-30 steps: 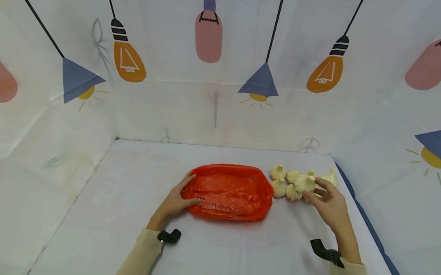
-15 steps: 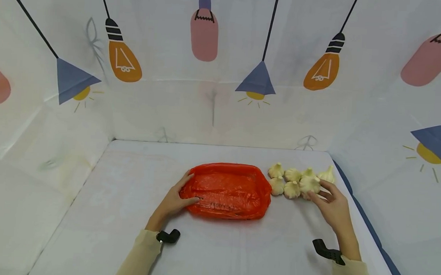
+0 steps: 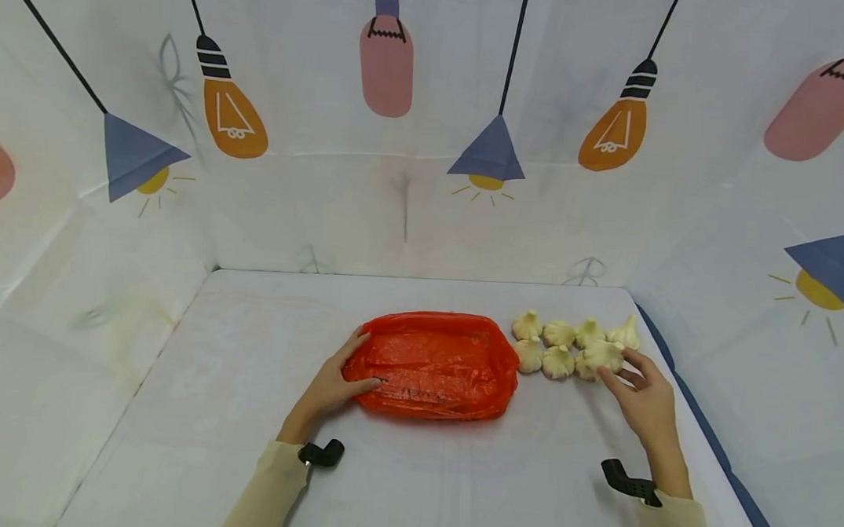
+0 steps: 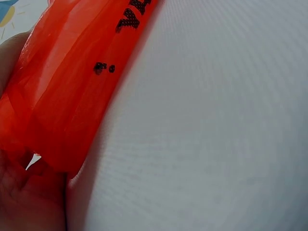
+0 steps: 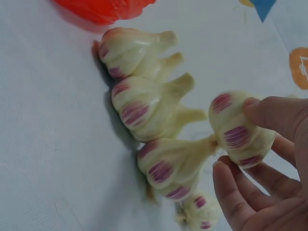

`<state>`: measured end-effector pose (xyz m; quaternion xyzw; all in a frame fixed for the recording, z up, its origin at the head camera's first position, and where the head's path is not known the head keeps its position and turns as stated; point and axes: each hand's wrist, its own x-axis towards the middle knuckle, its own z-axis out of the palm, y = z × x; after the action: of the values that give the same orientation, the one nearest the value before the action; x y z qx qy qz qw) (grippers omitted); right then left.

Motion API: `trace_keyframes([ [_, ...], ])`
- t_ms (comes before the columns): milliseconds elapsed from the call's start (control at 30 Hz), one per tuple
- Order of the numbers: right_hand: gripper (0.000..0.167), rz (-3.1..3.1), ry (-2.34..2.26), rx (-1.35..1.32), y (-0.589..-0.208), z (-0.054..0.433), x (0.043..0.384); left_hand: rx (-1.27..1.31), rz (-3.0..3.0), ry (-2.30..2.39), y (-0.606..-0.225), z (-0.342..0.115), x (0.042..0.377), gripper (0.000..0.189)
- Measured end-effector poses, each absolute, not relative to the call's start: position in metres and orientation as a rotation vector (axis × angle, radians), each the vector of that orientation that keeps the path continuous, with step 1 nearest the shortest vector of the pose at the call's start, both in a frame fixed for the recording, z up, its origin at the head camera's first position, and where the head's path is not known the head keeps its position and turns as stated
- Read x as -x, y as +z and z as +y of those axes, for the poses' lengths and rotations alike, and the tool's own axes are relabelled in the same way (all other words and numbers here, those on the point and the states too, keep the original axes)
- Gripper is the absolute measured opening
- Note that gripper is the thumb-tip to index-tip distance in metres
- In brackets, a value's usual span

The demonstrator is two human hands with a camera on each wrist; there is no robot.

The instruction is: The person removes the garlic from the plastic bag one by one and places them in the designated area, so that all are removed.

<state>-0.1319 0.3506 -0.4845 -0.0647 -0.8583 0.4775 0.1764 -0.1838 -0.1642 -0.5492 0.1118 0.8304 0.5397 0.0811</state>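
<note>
In the head view, my left hand [image 3: 334,385] grips the left end of a shallow, tray-shaped thing wrapped in a red plastic bag [image 3: 432,366]. Black print shows on the bag's side [image 4: 72,91] in the left wrist view. At the right, my right hand [image 3: 645,403] pinches a garlic bulb [image 5: 236,127] between thumb and fingers, raised off the table. Purple streaks mark its pale skin. Several other garlic bulbs [image 3: 557,362] stand close together in two rows beside the bag's right end. The held bulb overlaps the right end of the front row.
Everything rests on a white table [image 3: 412,483]. White sheeting [image 3: 311,204] printed with lamps and light bulbs hangs behind and at both sides. A dark blue strip [image 3: 711,437] runs along the table's right edge.
My right hand has moved right with the garlic bulb, from over the middle of the front row to its right end. The left hand stays on the red bag.
</note>
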Motion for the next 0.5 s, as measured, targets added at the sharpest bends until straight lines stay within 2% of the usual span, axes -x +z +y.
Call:
trace_keyframes([
  [500, 0.058, -2.367, 1.376, 0.257, -0.482, 0.366, 0.132, -0.291, 2.461, 1.611, -0.550, -0.164, 0.184, 0.093],
])
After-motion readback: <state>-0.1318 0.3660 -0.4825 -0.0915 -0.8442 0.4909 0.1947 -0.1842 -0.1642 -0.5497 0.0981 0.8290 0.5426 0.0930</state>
